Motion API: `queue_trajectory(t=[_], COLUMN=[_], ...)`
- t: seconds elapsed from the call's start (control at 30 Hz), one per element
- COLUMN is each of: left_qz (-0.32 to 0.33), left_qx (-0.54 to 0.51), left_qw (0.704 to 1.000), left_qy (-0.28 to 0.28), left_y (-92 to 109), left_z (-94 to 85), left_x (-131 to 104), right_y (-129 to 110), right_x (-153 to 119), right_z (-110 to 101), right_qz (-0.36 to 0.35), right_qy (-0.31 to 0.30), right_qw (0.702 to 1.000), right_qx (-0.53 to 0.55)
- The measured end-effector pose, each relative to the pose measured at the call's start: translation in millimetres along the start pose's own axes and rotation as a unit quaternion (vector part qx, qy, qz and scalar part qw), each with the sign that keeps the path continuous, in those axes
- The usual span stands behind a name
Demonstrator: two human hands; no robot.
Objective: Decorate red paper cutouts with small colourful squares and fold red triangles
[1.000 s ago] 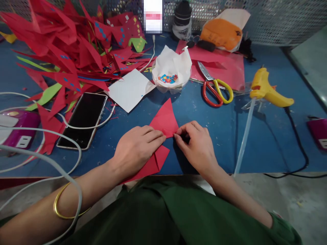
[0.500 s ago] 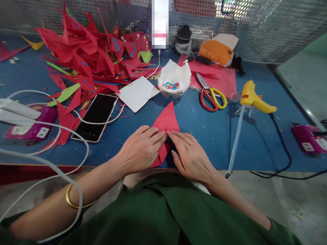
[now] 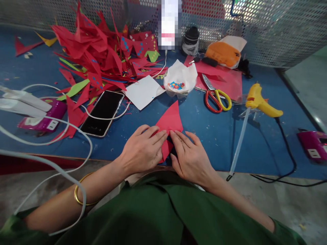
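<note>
A folded piece of red paper (image 3: 171,119) lies at the table's front edge with its pointed end facing away from me. My left hand (image 3: 143,149) is closed over its left side, fingers bent and tips pressed near the middle. From the right, my right hand (image 3: 190,154) presses its fingertips against the same crease, close beside the left fingertips. The right thumb is tucked toward my body and one outer finger stands a little apart. Part of the paper's lower end shows between the hands; the rest is hidden under the left hand.
Beyond lie a phone (image 3: 102,114), white paper (image 3: 143,92), a paper-lined bowl (image 3: 182,76) with small coloured pieces, scissors (image 3: 217,98) and a glue gun (image 3: 263,102). Red paper cutouts (image 3: 97,51) are heaped at back left. A white cable (image 3: 88,136) loops beside my left arm.
The camera view has shifted, so the table's things appear farther right. Both hands stay on the red paper. One outer finger of my right hand has spread away from the others.
</note>
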State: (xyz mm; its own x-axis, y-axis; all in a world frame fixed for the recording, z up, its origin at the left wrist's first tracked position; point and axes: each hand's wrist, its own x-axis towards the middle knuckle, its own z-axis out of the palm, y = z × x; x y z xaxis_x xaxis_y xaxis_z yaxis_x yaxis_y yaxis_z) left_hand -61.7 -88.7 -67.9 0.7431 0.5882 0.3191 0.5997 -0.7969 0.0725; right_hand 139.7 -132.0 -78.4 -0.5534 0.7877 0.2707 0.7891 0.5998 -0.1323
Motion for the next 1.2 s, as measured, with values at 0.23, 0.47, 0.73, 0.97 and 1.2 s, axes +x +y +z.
queue_trajectory(t=[0.23, 0.47, 0.73, 0.97, 1.2], left_qz=[0.011, -0.001, -0.004, -0.009, -0.029], left_qx=[0.001, 0.011, -0.016, -0.009, -0.026], left_qw=[1.0, 1.0, 1.0, 1.0, 0.995], left_qy=[-0.001, 0.014, 0.007, 0.014, 0.088], left_y=[-3, -2, -3, -1, -1], left_z=[2.8, 6.3, 5.2, 4.3, 12.5], left_x=[-1, -4, -5, -6, -13], right_y=[0, 0, 4, 5, 5], right_x=[2, -1, -8, 4, 9], right_z=[-1, 4, 4, 1, 29], right_qz=[0.007, -0.007, 0.022, 0.01, -0.011], right_qy=[0.028, 0.03, 0.063, 0.039, 0.105], right_qw=[0.998, 0.999, 0.998, 0.999, 0.994], right_qx=[0.057, 0.028, -0.011, 0.021, -0.016])
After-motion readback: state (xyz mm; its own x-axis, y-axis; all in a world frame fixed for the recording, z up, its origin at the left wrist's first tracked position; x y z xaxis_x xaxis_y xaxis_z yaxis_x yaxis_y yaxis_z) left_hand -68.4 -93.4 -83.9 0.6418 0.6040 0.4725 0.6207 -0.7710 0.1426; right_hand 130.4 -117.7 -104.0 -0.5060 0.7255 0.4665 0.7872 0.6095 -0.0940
